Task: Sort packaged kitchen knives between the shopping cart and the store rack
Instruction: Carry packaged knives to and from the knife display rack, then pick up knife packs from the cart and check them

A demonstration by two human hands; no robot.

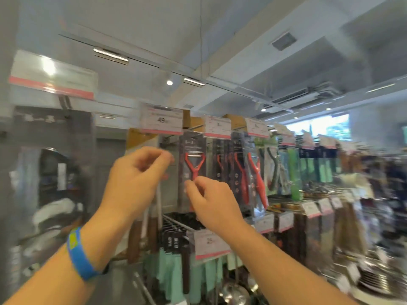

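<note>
The view is motion-blurred. My left hand [136, 172] is raised at the store rack [220, 137], fingers curled and pinching the top of a clear packaged knife [154, 208]. The knife's pale handle hangs below my palm, under the "49" price tag [161, 121]. My right hand [209, 197] is up beside it, fingers curled in front of a hanging red peeler pack [195, 159]. Blur hides whether it pinches anything. No shopping cart is in view.
More red, black and green utensil packs [259, 172] hang on hooks to the right. Below them are a row of dark and mint-green packs [174, 260] and a "25" tag [211, 243]. Plates [374, 280] are stacked at lower right, and a grey shelf unit [50, 172] stands left.
</note>
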